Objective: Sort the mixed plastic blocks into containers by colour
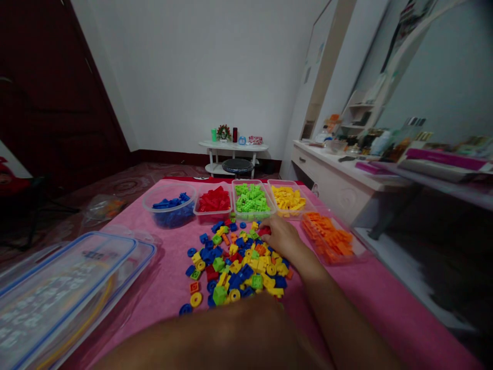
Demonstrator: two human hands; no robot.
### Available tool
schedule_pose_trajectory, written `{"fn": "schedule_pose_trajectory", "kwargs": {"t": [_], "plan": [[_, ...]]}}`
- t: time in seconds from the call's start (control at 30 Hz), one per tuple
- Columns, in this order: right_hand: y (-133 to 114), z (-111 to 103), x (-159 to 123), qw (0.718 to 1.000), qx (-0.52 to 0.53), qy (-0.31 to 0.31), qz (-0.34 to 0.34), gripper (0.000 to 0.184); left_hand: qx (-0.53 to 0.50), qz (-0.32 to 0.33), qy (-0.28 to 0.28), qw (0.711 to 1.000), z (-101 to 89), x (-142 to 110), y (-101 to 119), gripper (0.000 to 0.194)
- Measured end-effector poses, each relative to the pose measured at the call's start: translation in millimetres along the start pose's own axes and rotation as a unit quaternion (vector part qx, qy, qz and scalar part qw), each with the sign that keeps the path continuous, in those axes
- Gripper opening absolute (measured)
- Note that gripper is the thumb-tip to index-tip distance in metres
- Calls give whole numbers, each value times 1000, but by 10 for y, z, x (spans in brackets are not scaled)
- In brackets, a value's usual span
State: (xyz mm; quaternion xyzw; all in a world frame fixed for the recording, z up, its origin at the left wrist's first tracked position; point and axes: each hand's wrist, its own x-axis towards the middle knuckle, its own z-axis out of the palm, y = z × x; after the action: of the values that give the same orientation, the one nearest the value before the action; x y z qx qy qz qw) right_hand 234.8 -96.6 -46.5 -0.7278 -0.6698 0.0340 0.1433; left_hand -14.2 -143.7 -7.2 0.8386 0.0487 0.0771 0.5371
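A pile of mixed small plastic bricks [236,267] in blue, yellow, green, red and orange lies on the pink cloth [173,288]. My right hand [283,235] reaches over the pile's far right edge, palm down. Its fingertips are pinched on a red brick [264,231] that rests at the edge of the pile. My left hand is not in view. A blurred bare limb [215,339] fills the bottom of the picture in front of the pile.
Behind the pile stand a round tub of blue bricks [169,208] and trays of red [213,201], green [252,199] and yellow bricks [287,198]. A tray of orange bricks [329,236] is at the right. A clear blue-rimmed lidded box [65,288] lies at the left.
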Motion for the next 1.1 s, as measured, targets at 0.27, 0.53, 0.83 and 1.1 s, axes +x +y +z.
{"fn": "schedule_pose_trajectory", "kwargs": {"t": [0.27, 0.53, 0.83, 1.1], "plan": [[50, -303, -8, 999, 27, -38, -3, 17, 339, -180, 308, 870, -667, 670, -305, 23], [-154, -382, -137, 987, 17, -122, -99, 29, 394, -201, 222, 869, -747, 592, -885, 39], [-216, -194, -117, 995, 4, -74, -68, 29, 394, -221, 257, 855, -753, 582, -978, 31], [-194, -100, 22, 963, 268, 24, -34, 22, 416, -223, 252, 845, -771, 545, -908, 29]]}}
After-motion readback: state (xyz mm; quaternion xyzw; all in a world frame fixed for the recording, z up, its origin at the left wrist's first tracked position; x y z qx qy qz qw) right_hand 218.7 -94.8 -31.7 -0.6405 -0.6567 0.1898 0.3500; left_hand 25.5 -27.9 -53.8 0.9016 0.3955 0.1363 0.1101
